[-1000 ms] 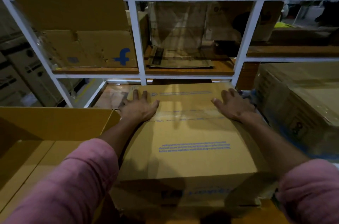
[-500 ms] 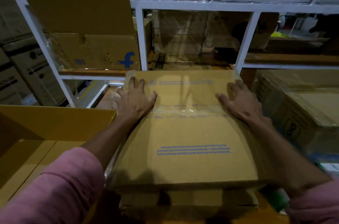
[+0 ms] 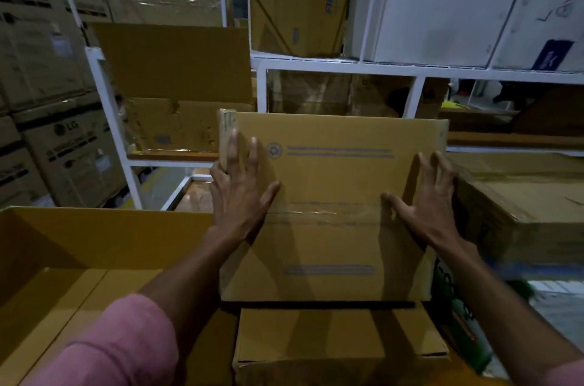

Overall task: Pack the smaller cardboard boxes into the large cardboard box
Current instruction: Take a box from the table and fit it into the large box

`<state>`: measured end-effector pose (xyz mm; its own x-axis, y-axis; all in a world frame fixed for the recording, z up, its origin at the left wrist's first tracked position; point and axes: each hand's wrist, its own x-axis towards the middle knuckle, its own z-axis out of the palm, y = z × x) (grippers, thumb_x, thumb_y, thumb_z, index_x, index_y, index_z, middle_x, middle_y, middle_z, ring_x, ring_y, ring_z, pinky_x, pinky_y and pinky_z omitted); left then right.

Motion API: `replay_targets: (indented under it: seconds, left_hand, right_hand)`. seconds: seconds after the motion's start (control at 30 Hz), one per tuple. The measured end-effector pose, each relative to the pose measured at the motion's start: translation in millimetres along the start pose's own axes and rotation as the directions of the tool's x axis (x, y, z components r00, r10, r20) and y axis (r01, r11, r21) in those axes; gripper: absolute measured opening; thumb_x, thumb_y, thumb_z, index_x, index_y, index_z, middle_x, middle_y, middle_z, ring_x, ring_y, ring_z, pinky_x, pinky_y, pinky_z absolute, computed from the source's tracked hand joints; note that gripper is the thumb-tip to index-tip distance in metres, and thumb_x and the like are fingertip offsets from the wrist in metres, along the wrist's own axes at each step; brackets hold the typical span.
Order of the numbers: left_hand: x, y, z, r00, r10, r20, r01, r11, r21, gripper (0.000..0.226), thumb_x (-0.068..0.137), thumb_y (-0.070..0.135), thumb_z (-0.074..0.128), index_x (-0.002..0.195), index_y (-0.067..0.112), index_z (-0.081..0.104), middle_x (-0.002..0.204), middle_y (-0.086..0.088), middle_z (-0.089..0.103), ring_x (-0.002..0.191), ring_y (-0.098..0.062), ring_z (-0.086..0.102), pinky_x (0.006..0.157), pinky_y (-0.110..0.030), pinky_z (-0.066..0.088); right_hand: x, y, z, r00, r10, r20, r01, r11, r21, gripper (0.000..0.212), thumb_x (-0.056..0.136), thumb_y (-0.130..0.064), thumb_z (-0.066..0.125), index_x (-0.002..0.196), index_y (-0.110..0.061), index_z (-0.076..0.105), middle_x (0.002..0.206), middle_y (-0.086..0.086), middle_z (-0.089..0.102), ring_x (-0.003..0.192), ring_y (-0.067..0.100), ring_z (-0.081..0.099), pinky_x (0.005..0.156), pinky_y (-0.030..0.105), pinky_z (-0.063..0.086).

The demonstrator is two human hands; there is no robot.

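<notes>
A taped brown cardboard box with blue print is raised and tilted up in front of me. My left hand grips its left edge, fingers spread over the top face. My right hand holds its right edge the same way. Under it rests another small cardboard box. The large cardboard box stands open at my left, its yellow-brown inside showing, with nothing visible in the part I can see.
A white metal shelf rack stands behind, loaded with cardboard and white boxes. An open box with a raised flap sits on the left shelf. Stacked LG cartons fill the far left. A wrapped stack of flat cardboard lies at right.
Both hands have lifted the taped box off the one below and tipped its far edge upward. My view has risen, showing the upper shelves.
</notes>
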<state>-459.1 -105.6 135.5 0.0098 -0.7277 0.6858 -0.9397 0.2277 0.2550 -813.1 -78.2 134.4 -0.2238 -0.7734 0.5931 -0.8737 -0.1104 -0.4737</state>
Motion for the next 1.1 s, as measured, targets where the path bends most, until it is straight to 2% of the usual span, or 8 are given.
replay_targets:
  seconds: [0.27,0.37,0.47,0.6,0.73,0.83,1.0,1.1]
  left_hand:
    - [20,4,-36,0.998,0.062,0.002,-0.061,0.994,-0.094,0.113,0.083,0.066,0.068,0.162,0.033,-0.005,0.167,0.007,-0.025,0.140,-0.049,0.025,0.103,-0.061,0.040]
    - [35,3,-45,0.994,0.096,0.044,-0.093,0.993,-0.074,0.120,0.077,0.070,0.071,0.162,0.034,-0.006,0.169,0.006,-0.019,0.146,-0.049,0.018,0.106,-0.063,0.036]
    - [42,3,-51,0.992,0.058,0.112,-0.049,0.995,-0.083,0.124,0.071,0.067,0.079,0.160,0.039,-0.003,0.168,0.009,-0.009,0.139,-0.053,0.023,0.098,-0.064,0.044]
    - [38,7,-56,0.993,0.055,0.104,-0.042,0.992,-0.118,0.122,0.065,0.054,0.089,0.157,0.035,0.012,0.159,0.001,0.010,0.130,-0.046,0.029,0.093,-0.060,0.050]
    - [26,12,-60,0.998,0.062,0.013,-0.060,0.992,-0.112,0.115,0.060,0.050,0.091,0.151,0.031,0.024,0.153,-0.005,0.019,0.124,-0.044,0.033,0.088,-0.059,0.053]
    - [20,19,-70,0.993,0.094,-0.077,-0.101,0.990,-0.095,0.111,0.061,0.045,0.093,0.150,0.028,0.028,0.153,-0.009,0.021,0.121,-0.042,0.033,0.083,-0.050,0.050]
    - [6,26,-73,0.959,0.139,-0.247,-0.165,0.982,-0.089,0.100,0.064,0.036,0.095,0.142,0.026,0.033,0.146,-0.012,0.022,0.124,-0.042,0.032,0.097,-0.049,0.043]
    - [-22,20,-62,0.954,0.106,-0.282,-0.157,0.974,-0.166,0.078,0.072,0.043,0.087,0.129,0.024,0.037,0.135,-0.004,0.024,0.122,-0.036,0.030,0.097,-0.052,0.045]
  right_hand:
    - [7,-16,-38,0.994,-0.110,-0.025,0.108,0.991,-0.075,0.122,0.071,-0.051,0.087,0.161,-0.030,0.007,0.166,0.005,-0.001,0.152,0.040,0.009,0.116,0.063,0.030]
    - [25,-28,-52,0.994,-0.104,0.020,0.105,0.987,-0.120,0.123,0.069,-0.054,0.088,0.160,-0.039,0.007,0.168,-0.004,-0.009,0.152,0.044,0.011,0.114,0.063,0.029]
    - [45,-32,-64,0.989,-0.092,0.113,0.109,0.981,-0.162,0.126,0.067,-0.055,0.089,0.159,-0.044,0.004,0.167,-0.007,-0.011,0.149,0.049,0.013,0.112,0.067,0.030]
    - [50,-36,-70,0.976,-0.064,0.207,0.108,0.972,-0.208,0.123,0.063,-0.051,0.093,0.157,-0.046,0.013,0.165,-0.007,0.003,0.144,0.049,0.015,0.110,0.069,0.035]
    - [32,-31,-72,0.989,-0.129,0.066,0.140,0.969,-0.202,0.113,0.059,-0.050,0.094,0.151,-0.041,0.029,0.157,-0.004,0.021,0.134,0.044,0.026,0.104,0.061,0.043]
    - [26,-26,-77,0.984,-0.171,-0.053,0.160,0.973,-0.164,0.110,0.060,-0.047,0.095,0.151,-0.036,0.034,0.156,0.002,0.025,0.133,0.045,0.029,0.105,0.056,0.039]
    - [5,-22,-82,0.945,-0.190,-0.267,0.194,0.981,-0.011,0.089,0.064,-0.033,0.095,0.138,-0.023,0.048,0.148,0.020,0.032,0.132,0.047,0.032,0.106,0.047,0.029]
    - [-29,-15,-71,0.955,-0.140,-0.262,0.150,0.988,0.020,0.076,0.068,-0.030,0.094,0.126,-0.023,0.045,0.141,0.027,0.036,0.129,0.048,0.035,0.100,0.039,0.025]
